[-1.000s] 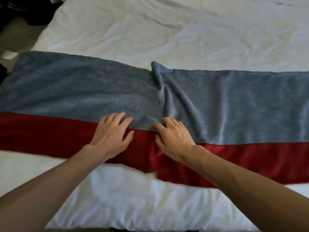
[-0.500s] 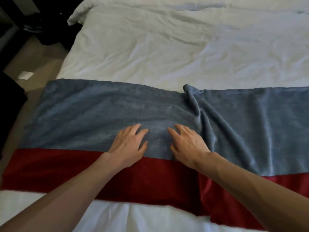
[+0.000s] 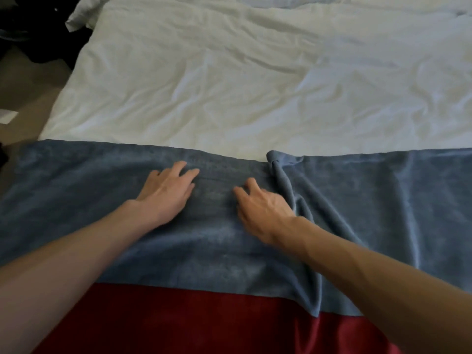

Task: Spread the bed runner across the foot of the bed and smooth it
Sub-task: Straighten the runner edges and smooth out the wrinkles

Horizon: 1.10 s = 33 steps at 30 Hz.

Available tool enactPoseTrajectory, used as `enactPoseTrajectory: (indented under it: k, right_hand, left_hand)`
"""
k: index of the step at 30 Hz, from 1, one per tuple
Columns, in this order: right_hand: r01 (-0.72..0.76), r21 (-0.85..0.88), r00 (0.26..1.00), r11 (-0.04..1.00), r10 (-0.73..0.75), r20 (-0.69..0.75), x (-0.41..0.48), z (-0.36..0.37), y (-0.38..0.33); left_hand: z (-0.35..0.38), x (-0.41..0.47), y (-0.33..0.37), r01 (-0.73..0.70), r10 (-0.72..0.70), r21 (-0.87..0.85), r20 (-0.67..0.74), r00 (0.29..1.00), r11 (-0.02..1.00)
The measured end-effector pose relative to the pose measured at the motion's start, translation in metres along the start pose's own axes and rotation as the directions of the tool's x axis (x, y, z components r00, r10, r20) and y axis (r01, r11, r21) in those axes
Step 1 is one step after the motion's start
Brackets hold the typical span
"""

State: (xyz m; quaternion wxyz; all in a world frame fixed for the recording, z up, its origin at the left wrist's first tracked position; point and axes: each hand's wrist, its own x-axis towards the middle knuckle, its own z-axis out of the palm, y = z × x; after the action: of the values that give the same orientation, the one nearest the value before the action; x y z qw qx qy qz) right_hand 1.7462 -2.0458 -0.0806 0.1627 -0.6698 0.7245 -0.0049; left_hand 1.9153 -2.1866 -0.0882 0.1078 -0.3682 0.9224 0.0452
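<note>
The bed runner (image 3: 102, 200), grey-blue with a dark red band along its near edge, lies across the foot of the white bed (image 3: 229, 85). My left hand (image 3: 166, 192) presses flat on the blue part, fingers straight and reaching toward the far edge. My right hand (image 3: 263, 208) rests palm down beside it, fingers lightly bent on the cloth. Just right of that hand a raised fold (image 3: 286, 180) runs from the runner's far edge down toward the red band. The blue cloth left of the fold lies flat; right of it are shallow ripples.
The white duvet is creased over the far part of the bed. On the left the bed's edge drops to a beige floor (image 3: 25, 85), with dark objects (image 3: 38, 26) at the top left corner and a white slip (image 3: 7, 116) on the floor.
Both hands have slid away from me, from the red band up across the blue part toward the runner's far edge. The view has moved closer and the fold stays beside my right hand.
</note>
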Motion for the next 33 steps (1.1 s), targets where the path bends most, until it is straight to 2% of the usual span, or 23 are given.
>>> enactPoseTrajectory:
  k: [2, 4, 9, 11, 14, 19, 22, 26, 30, 33]
  right_hand:
    - [0.03, -0.054, 0.999, 0.998, -0.033, -0.039, 0.019, -0.005, -0.004]
    - [0.012, -0.03, 0.999, 0.999, -0.014, -0.048, 0.039, -0.008, -0.004]
    - [-0.161, 0.046, 0.987, 0.986, 0.161, -0.003, 0.094, -0.006, 0.011]
    - [-0.19, 0.046, 0.982, 0.981, 0.19, 0.005, 0.109, 0.004, 0.014]
    - [-0.186, 0.058, 0.982, 0.981, 0.187, -0.018, 0.121, 0.019, 0.008]
    - [-0.139, 0.098, 0.984, 0.985, 0.149, -0.099, 0.143, 0.024, -0.012]
    - [-0.114, 0.115, 0.982, 0.987, 0.13, -0.137, 0.167, 0.02, -0.033]
    - [-0.096, 0.148, 0.971, 0.984, 0.125, -0.205, 0.195, 0.021, -0.055]
    - [-0.11, 0.145, 0.975, 0.983, 0.135, -0.176, 0.194, 0.038, -0.058]
    - [-0.072, 0.143, 0.98, 0.987, 0.097, -0.173, 0.19, 0.041, -0.056]
  left_hand:
    - [0.003, 0.016, -0.006, -0.006, 0.009, 0.065, -0.045, 0.999, 0.998]
    - [0.007, 0.032, -0.011, -0.022, 0.027, 0.089, -0.054, 0.998, 0.996]
    - [0.01, 0.064, -0.021, -0.02, 0.021, 0.013, -0.067, 0.998, 1.0]
    - [0.01, 0.074, -0.025, -0.014, 0.015, 0.004, -0.065, 0.998, 1.0]
    - [0.012, 0.086, -0.036, 0.022, -0.021, 0.021, -0.046, 0.999, 1.0]
    - [0.019, 0.088, -0.069, -0.005, 0.003, -0.009, -0.141, 0.99, 1.0]
    - [0.014, 0.092, -0.098, 0.039, -0.035, 0.019, -0.183, 0.982, 0.999]
    - [0.012, 0.095, -0.128, 0.112, -0.099, 0.072, -0.159, 0.982, 0.991]
    - [0.018, 0.09, -0.121, 0.163, -0.14, 0.127, -0.173, 0.975, 0.978]
    - [0.019, 0.086, -0.108, 0.128, -0.088, 0.152, -0.25, 0.964, 0.98]
